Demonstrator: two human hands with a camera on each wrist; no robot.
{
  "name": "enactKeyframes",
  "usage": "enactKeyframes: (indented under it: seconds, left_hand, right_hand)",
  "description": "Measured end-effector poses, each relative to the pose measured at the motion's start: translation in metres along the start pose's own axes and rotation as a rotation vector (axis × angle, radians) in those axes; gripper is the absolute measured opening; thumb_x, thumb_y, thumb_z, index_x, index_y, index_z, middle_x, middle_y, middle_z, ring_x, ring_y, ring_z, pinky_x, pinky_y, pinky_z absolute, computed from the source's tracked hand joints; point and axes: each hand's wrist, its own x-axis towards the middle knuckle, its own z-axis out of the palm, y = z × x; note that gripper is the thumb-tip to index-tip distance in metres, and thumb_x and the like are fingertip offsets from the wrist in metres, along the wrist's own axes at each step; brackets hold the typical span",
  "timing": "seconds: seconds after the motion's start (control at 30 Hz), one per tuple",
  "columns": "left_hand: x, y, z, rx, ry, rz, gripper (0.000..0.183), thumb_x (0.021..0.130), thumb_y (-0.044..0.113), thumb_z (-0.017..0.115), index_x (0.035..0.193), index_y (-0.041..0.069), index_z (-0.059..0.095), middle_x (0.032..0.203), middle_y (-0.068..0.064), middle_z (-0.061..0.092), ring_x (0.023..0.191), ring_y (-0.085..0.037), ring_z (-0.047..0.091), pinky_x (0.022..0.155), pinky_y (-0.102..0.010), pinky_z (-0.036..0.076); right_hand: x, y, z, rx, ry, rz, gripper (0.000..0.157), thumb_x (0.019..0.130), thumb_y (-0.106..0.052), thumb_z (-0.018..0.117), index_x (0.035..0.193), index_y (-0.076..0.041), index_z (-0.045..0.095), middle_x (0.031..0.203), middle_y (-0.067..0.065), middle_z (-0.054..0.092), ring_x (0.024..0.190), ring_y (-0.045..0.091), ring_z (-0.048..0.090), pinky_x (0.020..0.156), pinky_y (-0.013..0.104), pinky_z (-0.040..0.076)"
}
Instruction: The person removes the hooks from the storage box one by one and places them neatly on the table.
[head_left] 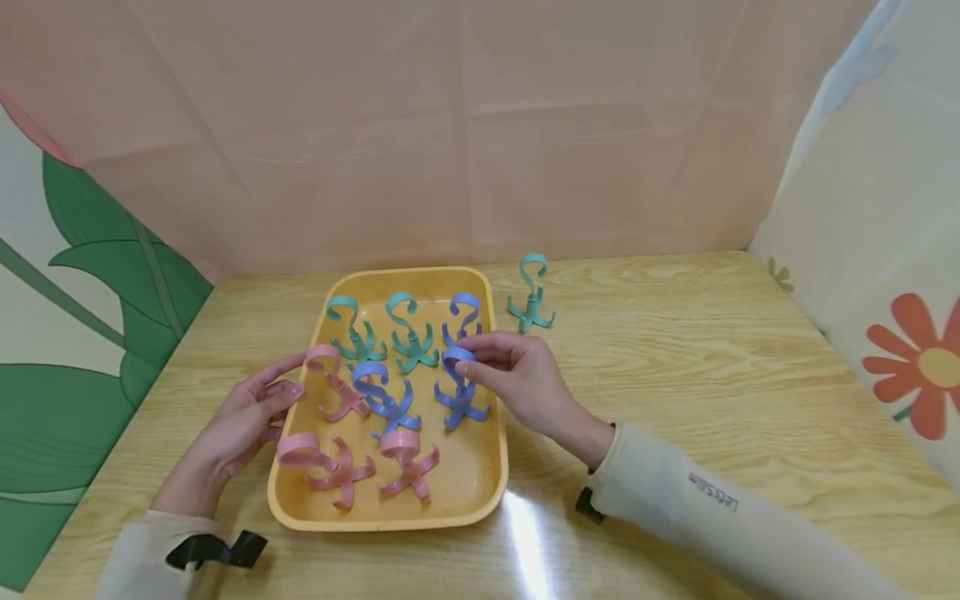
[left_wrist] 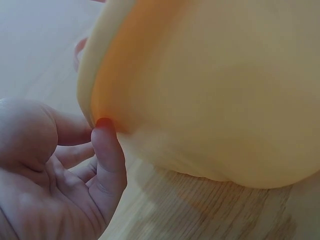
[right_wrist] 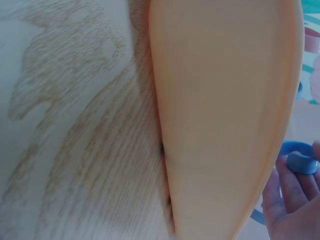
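Observation:
A yellow plastic tray (head_left: 467, 479) holds several plastic hooks, each with a curled top and a splayed, clawed base. At its left side, my left hand (head_left: 238, 417) pinches the rim between thumb and fingers, as the tray wall (left_wrist: 215, 90) in the left wrist view also shows. Over the right rim reaches my right hand (head_left: 534, 383), pinching the curled top of a blue hook (head_left: 461, 400) whose claws point down. Behind that is another blue hook (head_left: 465, 307), partly covered by my fingers. A third blue hook (head_left: 392, 410) lies mid-tray.
Two green hooks (head_left: 414, 348) lie toward the tray's back, and three pink hooks (head_left: 409, 475) at its left and front. Another green hook (head_left: 533, 304) stands on the wooden table (head_left: 675, 375) beyond the tray's right back corner. A pinkish sheet (head_left: 465, 133) hangs behind the table.

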Motion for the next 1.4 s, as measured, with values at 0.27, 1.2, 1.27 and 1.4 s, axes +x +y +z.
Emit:
enactKeyframes:
  seconds: [0.27, 1.2, 1.27, 1.4]
  left_hand:
    - [0.001, 0.000, 0.000, 0.015, 0.003, -0.006, 0.058, 0.107, 0.027, 0.052, 0.158, 0.012, 0.028, 0.105, -0.004, 0.064, 0.091, -0.017, 0.069, 0.072, -0.037, 0.060]
    - [0.001, 0.002, 0.001, 0.017, -0.002, -0.020, 0.060, 0.107, 0.027, 0.051, 0.160, 0.014, 0.026, 0.107, -0.007, 0.064, 0.092, -0.019, 0.069, 0.074, -0.038, 0.060]
    - [0.001, 0.002, 0.001, 0.011, -0.002, -0.022, 0.060, 0.107, 0.028, 0.051, 0.160, 0.015, 0.025, 0.108, -0.007, 0.064, 0.093, -0.019, 0.069, 0.074, -0.038, 0.060]
    - [0.001, 0.001, 0.001, 0.000, 0.001, -0.021, 0.061, 0.107, 0.027, 0.052, 0.160, 0.016, 0.025, 0.107, -0.005, 0.066, 0.093, -0.018, 0.068, 0.073, -0.038, 0.060]
  right_hand:
    - [0.000, 0.001, -0.001, 0.018, -0.011, -0.025, 0.022, 0.091, -0.001, 0.074, 0.112, 0.001, 0.073, 0.104, 0.011, 0.075, 0.093, 0.022, 0.072, 0.082, 0.034, 0.058]
    - [-0.009, -0.037, -0.016, 0.051, -0.007, -0.125, 0.022, 0.091, 0.001, 0.072, 0.113, 0.004, 0.072, 0.106, 0.013, 0.074, 0.094, 0.024, 0.073, 0.082, 0.037, 0.058]
    - [-0.011, -0.040, -0.017, 0.058, -0.009, -0.133, 0.022, 0.091, 0.002, 0.072, 0.113, 0.004, 0.072, 0.107, 0.013, 0.074, 0.094, 0.024, 0.073, 0.083, 0.037, 0.058]
    - [-0.014, -0.046, -0.021, 0.058, -0.007, -0.151, 0.023, 0.090, 0.003, 0.072, 0.113, 0.003, 0.072, 0.108, 0.011, 0.074, 0.095, 0.025, 0.072, 0.083, 0.038, 0.058]
